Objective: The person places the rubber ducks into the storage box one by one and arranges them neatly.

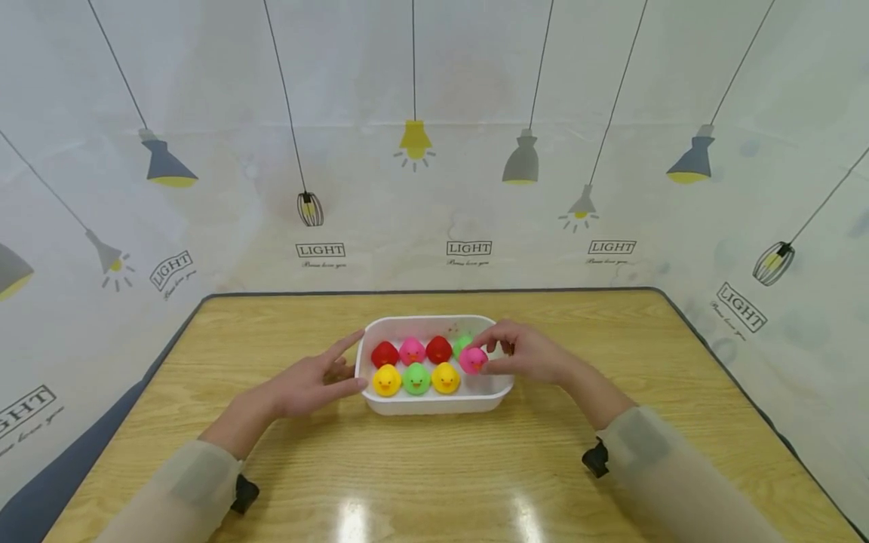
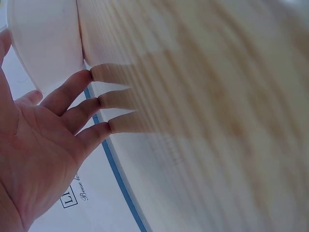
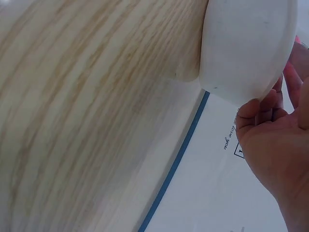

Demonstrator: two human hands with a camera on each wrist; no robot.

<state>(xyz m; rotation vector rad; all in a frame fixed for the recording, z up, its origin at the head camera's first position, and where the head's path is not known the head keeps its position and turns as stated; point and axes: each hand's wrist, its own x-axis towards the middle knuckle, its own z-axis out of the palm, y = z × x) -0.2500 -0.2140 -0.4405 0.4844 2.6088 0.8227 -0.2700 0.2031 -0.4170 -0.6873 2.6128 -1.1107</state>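
Observation:
A white tray (image 1: 434,407) holds several rubber ducks in two rows. My left hand (image 1: 308,385) lies along the tray's left end, thumb and index finger at its rim and the other fingers spread down to the table, as the left wrist view shows. Thumb and fingers of my right hand (image 1: 532,354) pinch a pink duck (image 1: 473,361) over the tray's right part. Partly hidden behind it is a green duck (image 1: 462,344). Another pink duck (image 1: 412,351) sits between two red ducks (image 1: 385,354). In front, a green duck (image 1: 416,379) stands between two yellow ducks (image 1: 387,381).
The wooden table (image 1: 421,467) extends around the tray, bounded by a dark edge strip (image 1: 434,291). Beyond stands a pale backdrop (image 1: 366,90) printed with lamps. Black wrist devices (image 1: 596,458) are strapped at both sleeves.

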